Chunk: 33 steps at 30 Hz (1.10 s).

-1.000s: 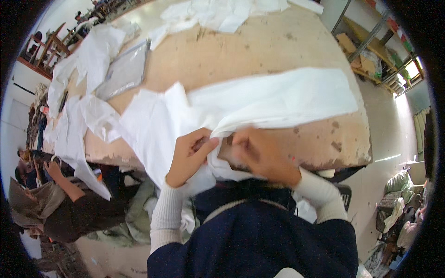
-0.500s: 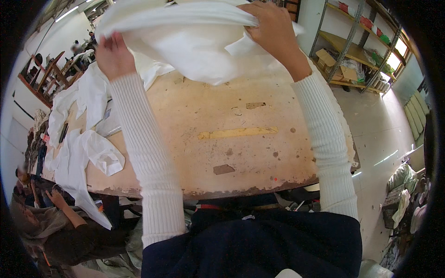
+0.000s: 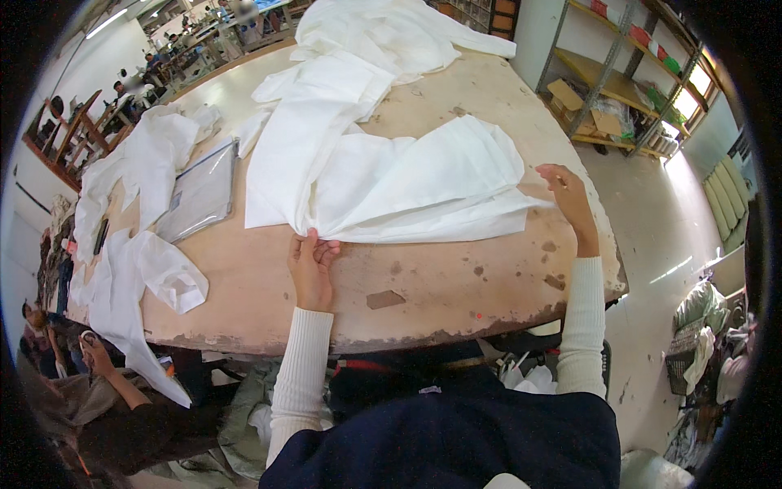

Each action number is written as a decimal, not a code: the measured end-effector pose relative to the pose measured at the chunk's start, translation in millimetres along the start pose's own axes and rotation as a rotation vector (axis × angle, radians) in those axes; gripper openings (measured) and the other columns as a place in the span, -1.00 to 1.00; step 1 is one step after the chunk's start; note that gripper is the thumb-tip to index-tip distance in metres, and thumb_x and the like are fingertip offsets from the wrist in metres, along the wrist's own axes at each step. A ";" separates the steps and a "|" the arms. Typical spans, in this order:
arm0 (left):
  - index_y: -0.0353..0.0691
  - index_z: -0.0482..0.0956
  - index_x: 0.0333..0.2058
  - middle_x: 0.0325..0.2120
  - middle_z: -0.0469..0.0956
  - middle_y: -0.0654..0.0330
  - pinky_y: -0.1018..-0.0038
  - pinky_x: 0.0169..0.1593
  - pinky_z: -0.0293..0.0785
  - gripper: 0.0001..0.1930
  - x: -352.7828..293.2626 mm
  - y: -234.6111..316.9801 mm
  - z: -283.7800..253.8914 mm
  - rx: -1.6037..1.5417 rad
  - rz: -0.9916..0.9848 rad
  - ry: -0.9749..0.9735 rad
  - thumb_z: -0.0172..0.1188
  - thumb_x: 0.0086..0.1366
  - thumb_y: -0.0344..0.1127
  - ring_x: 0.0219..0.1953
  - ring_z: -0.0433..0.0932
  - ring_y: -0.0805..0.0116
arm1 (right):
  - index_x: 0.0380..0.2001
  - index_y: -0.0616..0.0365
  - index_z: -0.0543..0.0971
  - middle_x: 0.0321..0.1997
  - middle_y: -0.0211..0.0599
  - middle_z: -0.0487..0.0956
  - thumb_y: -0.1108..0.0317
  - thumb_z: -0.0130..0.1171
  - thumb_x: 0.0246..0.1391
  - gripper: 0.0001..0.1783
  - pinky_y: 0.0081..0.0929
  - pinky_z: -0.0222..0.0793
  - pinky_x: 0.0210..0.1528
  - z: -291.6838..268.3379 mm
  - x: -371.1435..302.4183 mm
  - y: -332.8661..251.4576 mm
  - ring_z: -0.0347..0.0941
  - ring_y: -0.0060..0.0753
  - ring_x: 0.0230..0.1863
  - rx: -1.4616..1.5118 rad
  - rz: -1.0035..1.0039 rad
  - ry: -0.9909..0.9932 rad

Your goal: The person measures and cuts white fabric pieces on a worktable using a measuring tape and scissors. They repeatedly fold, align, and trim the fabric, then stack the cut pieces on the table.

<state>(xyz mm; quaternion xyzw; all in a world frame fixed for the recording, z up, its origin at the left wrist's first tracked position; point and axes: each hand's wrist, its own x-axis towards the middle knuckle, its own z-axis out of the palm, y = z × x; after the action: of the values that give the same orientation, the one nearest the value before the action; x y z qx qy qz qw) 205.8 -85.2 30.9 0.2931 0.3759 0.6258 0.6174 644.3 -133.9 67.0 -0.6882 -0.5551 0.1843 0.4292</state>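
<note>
A large white garment (image 3: 415, 179) lies spread in loose folds across the table, its kind unclear, with more of it bunched toward the far edge. At its near edge, my left hand (image 3: 312, 265) pinches the fabric between thumb and fingers, palm turned up. Beside the garment's right end, my right hand (image 3: 570, 200) is raised a little, its fingers loosely bent and apart from the thumb side. A thin white tail of cloth runs up to that hand; the fingers do not visibly close on it.
The worn wooden table (image 3: 456, 281) has a chipped near edge. On the left lie a clear plastic packet (image 3: 199, 191) and more white cloth pieces (image 3: 134, 277), one hanging over the edge. A person (image 3: 106, 375) is at lower left. Metal shelves (image 3: 607, 77) stand at right.
The white garment was lifted and billowing in both hands; now it lies down on the table. Both hands have come lower and nearer, and the right hand has moved to the right.
</note>
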 end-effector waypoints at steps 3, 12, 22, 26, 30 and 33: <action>-0.27 0.41 -0.29 -0.51 0.47 0.23 0.58 -0.40 0.49 -0.87 -5.2 -0.1 2.5 0.059 0.034 0.027 0.08 0.28 -0.33 -0.51 0.50 0.45 | -0.25 0.21 0.59 -0.23 -0.29 0.57 0.14 0.14 0.08 -0.66 -0.57 0.33 -0.22 6.7 -3.1 13.5 0.43 -0.52 -0.25 -0.089 0.049 0.114; -0.22 0.42 -0.32 -0.51 0.47 0.27 0.57 -0.43 0.46 -0.90 -4.6 -1.7 -8.1 0.134 0.091 0.036 0.09 0.27 -0.33 -0.49 0.49 0.49 | -0.40 0.24 0.61 -0.35 -0.13 0.54 0.16 0.28 -0.11 -0.67 -0.47 0.33 -0.22 15.5 -2.0 -23.4 0.44 -0.35 -0.29 -0.270 0.051 -0.099; -0.20 0.42 -0.24 -0.47 0.44 0.29 0.55 -0.40 0.47 -0.85 -2.8 -1.8 -12.9 0.102 0.071 -0.020 0.10 0.27 -0.31 -0.44 0.47 0.50 | -0.38 0.18 0.56 -0.38 -0.27 0.54 0.31 0.26 -0.13 -0.77 -0.53 0.31 -0.33 15.2 21.6 -11.2 0.40 -0.49 -0.40 -0.096 0.056 -0.190; -0.20 0.42 -0.24 -0.45 0.45 0.30 0.57 -0.40 0.48 -0.87 -3.4 -0.8 -13.4 0.115 0.074 0.003 0.09 0.28 -0.32 -0.43 0.47 0.51 | -0.37 0.16 0.52 -0.40 -0.31 0.53 0.36 0.24 -0.13 -0.78 -0.55 0.29 -0.36 17.4 15.9 -28.2 0.36 -0.52 -0.41 -0.060 0.030 -0.223; -0.21 0.42 -0.25 -0.44 0.47 0.29 0.59 -0.40 0.47 -0.87 -0.8 -4.1 -16.7 0.098 0.085 -0.017 0.09 0.28 -0.32 -0.44 0.47 0.51 | -0.36 0.16 0.51 -0.41 -0.33 0.53 0.35 0.24 -0.11 -0.79 -0.55 0.28 -0.39 23.6 9.9 -28.2 0.32 -0.52 -0.46 -0.234 -0.196 -0.292; -0.22 0.43 -0.28 -0.48 0.47 0.29 0.62 -0.40 0.46 -0.88 -5.2 -0.3 -7.3 0.093 0.083 0.015 0.09 0.27 -0.32 -0.45 0.48 0.52 | -0.38 0.15 0.52 -0.41 -0.41 0.50 0.38 0.22 -0.07 -0.84 -0.58 0.27 -0.39 19.8 23.5 -28.5 0.29 -0.56 -0.48 -0.215 -0.332 -0.254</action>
<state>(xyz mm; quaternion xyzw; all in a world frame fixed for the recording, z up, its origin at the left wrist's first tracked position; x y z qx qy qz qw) 200.3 -91.2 27.1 0.3321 0.3967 0.6351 0.5736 619.9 -104.2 83.7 -0.6005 -0.7268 0.1361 0.3045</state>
